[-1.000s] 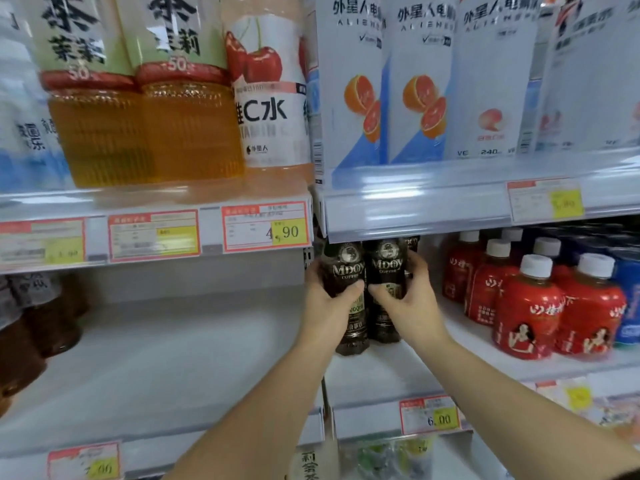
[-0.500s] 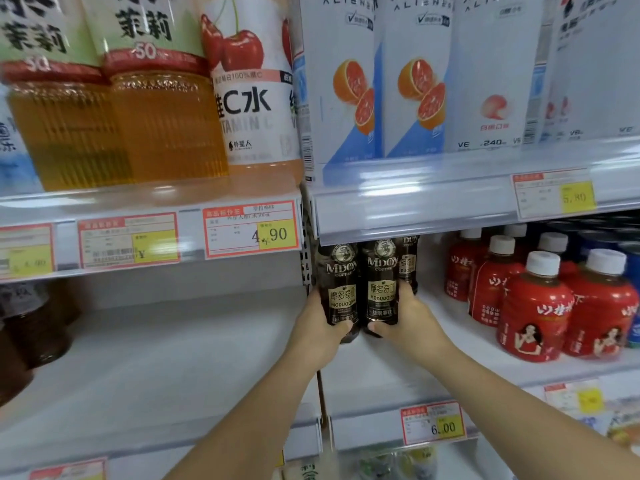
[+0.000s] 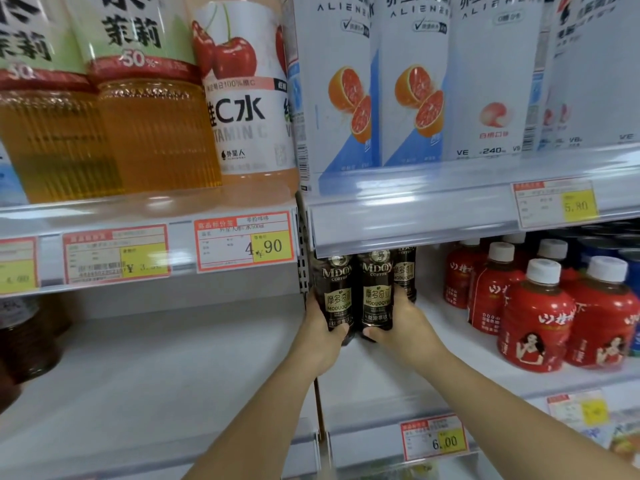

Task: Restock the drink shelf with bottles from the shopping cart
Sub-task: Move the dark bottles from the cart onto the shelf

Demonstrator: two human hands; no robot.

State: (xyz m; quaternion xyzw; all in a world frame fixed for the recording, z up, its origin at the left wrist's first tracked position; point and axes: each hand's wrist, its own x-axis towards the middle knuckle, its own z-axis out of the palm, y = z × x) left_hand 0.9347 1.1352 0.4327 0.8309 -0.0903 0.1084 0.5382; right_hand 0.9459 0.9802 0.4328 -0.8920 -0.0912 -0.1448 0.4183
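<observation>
A: Hands, quick?
B: Left hand (image 3: 322, 337) wraps the left coffee bottle (image 3: 337, 292) low down, thumb across the bottom of the label. Right hand (image 3: 403, 329) grips the right coffee bottle (image 3: 375, 292) the same way. Both are clamped, fingers curled round the back.
A: Where are the bottles?
B: Upright, side by side, touching, at the left end of the middle shelf (image 3: 388, 382), right against the slotted upright (image 3: 303, 258). Tops are hidden behind the upper rail (image 3: 415, 220). Can't tell if the bases sit on the board, since the hands cover them.
A: Anything behind?
B: A third coffee bottle (image 3: 405, 271), just behind the right one, with the same dark label.
A: Neighbours?
B: Red bottles (image 3: 536, 323) with white caps toward the right end, apart from the coffee. A 6.00 price tag (image 3: 434, 438) on the shelf's front edge, below the hands. Up top, white grapefruit-print packs (image 3: 346, 98). In the left bay, amber tea bottles (image 3: 152, 133) above a 4.90 tag (image 3: 244, 242).
</observation>
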